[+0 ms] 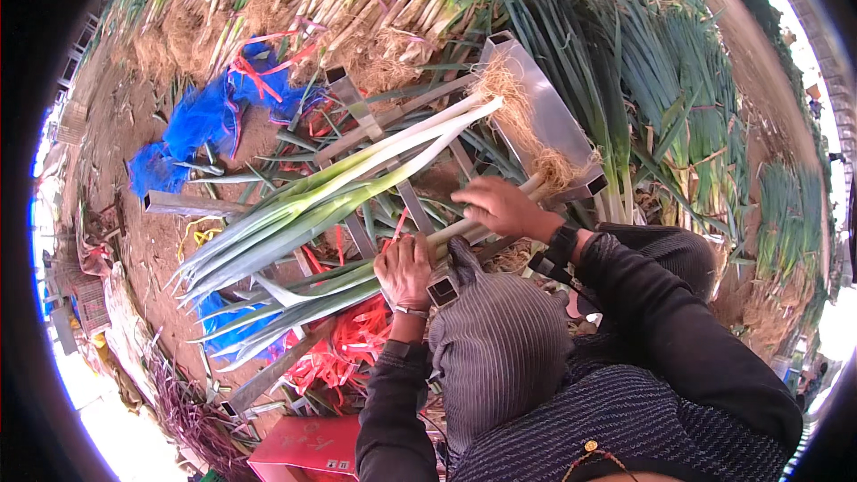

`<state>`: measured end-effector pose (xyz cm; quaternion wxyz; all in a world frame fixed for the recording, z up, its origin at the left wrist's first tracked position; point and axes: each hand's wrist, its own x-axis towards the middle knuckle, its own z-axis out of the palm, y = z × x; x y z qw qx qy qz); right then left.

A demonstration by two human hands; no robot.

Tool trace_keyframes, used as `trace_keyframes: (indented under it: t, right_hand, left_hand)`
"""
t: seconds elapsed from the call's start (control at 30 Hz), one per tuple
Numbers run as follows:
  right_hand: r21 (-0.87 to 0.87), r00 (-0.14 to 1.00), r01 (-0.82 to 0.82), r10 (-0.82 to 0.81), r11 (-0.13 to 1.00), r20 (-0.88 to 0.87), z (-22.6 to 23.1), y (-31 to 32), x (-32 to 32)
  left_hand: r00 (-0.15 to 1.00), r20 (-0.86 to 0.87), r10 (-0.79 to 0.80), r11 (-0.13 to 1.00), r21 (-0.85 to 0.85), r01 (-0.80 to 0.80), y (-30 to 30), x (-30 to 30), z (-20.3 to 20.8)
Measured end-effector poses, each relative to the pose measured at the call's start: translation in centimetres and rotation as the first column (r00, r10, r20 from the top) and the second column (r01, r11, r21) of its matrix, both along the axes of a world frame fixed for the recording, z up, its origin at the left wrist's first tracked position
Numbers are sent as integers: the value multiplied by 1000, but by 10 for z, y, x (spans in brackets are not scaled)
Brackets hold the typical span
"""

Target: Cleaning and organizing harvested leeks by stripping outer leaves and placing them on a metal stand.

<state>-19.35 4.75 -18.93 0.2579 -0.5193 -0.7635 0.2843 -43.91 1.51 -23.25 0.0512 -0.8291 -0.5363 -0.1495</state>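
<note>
Bundling step: left hand fingers clamped on leek stalks at the metal rack's near edge; right hand fingers curled on the stalk near the roots. Next likely needs aligning roots against the end plate.

Both dark-sleeved forearms rise from the lower edge toward the grey ribbed fabric bunched over the person's lap. The left hand, a thin band at its wrist, sits just left of that fabric's upper end with fingers curled downward in a closed grasp. The right hand, black strap at its wrist, reaches above the fabric, knuckles up, fingers bent in a grip.
</note>
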Motion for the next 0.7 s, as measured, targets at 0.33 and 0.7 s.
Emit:
trace_keyframes:
  t: [0.33, 0.7]
  right_hand:
    - [470, 885, -135, -107, 872, 452, -4, 88, -29]
    - [13, 816, -237, 192, 971, 545, -2, 49, -32]
  left_hand:
    - [999, -3, 55, 995, -88, -55, -5, 7, 0]
    - [998, 14, 54, 991, -124, -52, -6, 3, 3]
